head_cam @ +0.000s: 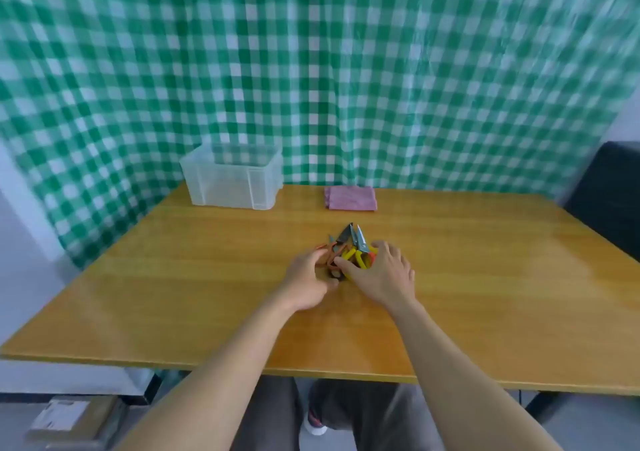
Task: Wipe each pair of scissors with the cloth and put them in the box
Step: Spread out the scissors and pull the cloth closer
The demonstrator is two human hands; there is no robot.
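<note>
Head view. Several pairs of scissors (350, 247) are lying in a small heap near the middle of the tabletop (485, 277), blades pointing away from the person and the orange, yellow and black handles turned toward the near edge. The left hand (308, 282) is reaching in from the left, its fingers curling round the orange and black handles on that side of the heap. The right hand (385, 274) is arching over the yellow handles with its fingers spread and its thumb touching the heap; whether it is gripping anything cannot be told. The two hands are almost meeting at the near side of the heap.

The box (232, 181), clear plastic and lidless, is standing at the far left of the tabletop, well apart from the scissors. The cloth (350, 198), pink and folded square, is lying flat at the far edge, to the right of the box and beyond the heap.

A green-and-white checked curtain (311, 69) is hanging behind the tabletop. A dark chair (611, 187) is standing at the right, and a cardboard carton (69, 419) is sitting on the floor at lower left.
</note>
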